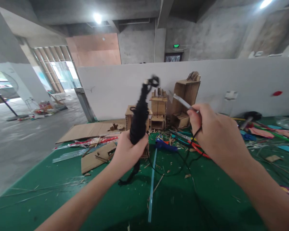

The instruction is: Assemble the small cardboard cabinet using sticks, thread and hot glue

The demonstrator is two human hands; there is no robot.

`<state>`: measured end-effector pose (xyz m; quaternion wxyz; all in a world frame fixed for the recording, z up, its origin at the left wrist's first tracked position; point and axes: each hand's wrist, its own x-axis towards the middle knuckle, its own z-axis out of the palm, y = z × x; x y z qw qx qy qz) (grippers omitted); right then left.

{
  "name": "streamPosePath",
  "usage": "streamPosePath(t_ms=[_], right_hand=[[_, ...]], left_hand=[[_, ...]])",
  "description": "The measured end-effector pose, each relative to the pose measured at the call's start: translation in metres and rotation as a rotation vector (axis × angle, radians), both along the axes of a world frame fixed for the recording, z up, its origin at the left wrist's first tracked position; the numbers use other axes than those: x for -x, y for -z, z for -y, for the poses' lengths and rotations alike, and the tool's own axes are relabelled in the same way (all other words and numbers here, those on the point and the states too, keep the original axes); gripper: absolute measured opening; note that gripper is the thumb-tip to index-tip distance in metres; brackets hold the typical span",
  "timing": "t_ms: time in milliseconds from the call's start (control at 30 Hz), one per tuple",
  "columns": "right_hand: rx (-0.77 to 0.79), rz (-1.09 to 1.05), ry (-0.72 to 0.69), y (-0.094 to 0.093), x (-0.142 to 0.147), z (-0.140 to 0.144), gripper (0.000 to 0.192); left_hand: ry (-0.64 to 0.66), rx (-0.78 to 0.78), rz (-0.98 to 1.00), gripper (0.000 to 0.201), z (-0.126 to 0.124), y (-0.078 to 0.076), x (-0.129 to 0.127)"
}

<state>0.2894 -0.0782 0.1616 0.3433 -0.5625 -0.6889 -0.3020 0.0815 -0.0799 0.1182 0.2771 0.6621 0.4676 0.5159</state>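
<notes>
My left hand (131, 150) is wrapped around a tall bundle of black yarn (139, 120), wound on a stick whose pale tip pokes out at the top. A loose loop there is blurred, and a black tail hangs below. My right hand (214, 131) is closed on a slim pale craft knife (183, 102), pointing up and left; its blade end is blurred. A black strand (195, 134) runs down from the right fingers and curves over the table. Behind the hands stand cardboard structures (158, 109), one with small discs on top.
On the green table (115, 205) lie a blue glue gun (166, 146), a clear strip (152, 186), red-handled pliers (198, 149), cardboard pieces (96, 157) and scattered scraps. A white partition (110, 93) rises behind. Clutter spreads along the right side.
</notes>
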Motion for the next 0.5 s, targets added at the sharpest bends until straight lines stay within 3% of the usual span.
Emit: streamPosePath(t_ms=[133, 200, 333, 500], right_hand=[[0.007, -0.081, 0.022, -0.011, -0.011, 0.001, 0.030], [-0.006, -0.122, 0.062, -0.016, -0.020, -0.002, 0.030], [-0.075, -0.255, 0.159, -0.026, -0.045, -0.008, 0.030], [-0.291, -0.314, 0.267, -0.034, -0.060, -0.007, 0.034]], left_hand=[[0.135, 0.146, -0.021, 0.025, -0.005, -0.014, 0.011], [0.133, 0.155, -0.096, 0.023, -0.005, -0.022, 0.016], [-0.017, 0.053, -0.168, 0.031, -0.007, -0.036, 0.031], [-0.307, -0.142, -0.052, 0.028, -0.017, -0.051, 0.063]])
